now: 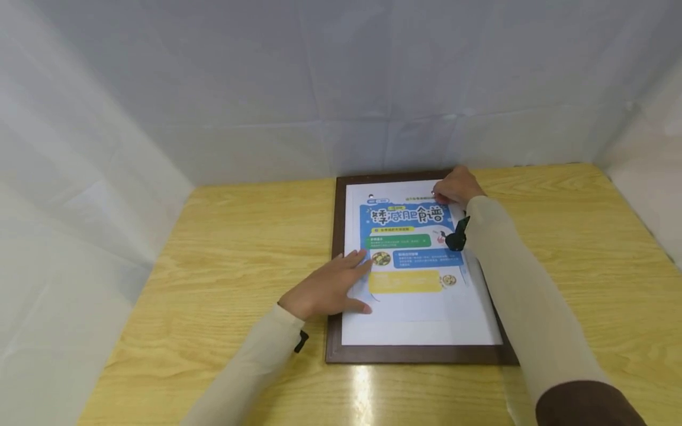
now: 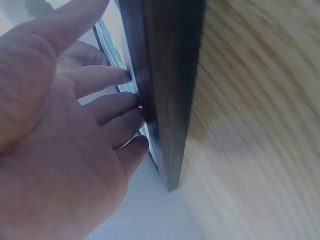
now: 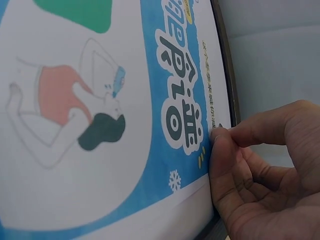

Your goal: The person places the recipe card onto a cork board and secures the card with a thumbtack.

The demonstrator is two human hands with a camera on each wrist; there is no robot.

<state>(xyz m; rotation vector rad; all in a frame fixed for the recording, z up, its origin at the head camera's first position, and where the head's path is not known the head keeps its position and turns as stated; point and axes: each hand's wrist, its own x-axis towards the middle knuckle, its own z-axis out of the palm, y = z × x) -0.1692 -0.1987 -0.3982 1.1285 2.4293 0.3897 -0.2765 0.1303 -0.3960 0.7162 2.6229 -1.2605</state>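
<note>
The surface (image 1: pixel 229 266) looks like yellow wood, and its grain lines run mostly between 9 and 3 o'clock. At 2 o'clock its far corner is a little rounded. Directly on it lies one white board with a dark brown frame (image 1: pixel 421 354), flat and around the middle. At 12 o'clock the board comes close to the far edge. Toward 7 o'clock, just beside the frame, a bright shine (image 1: pixel 362 390) shows.

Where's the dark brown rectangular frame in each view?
Head: dark brown rectangular frame, right of centre.
Left wrist: frame is the thick band, upper centre.
Right wrist: frame is the thin edge, upper right.
Shared landmark: blue-and-white printed paper sheet.
</note>
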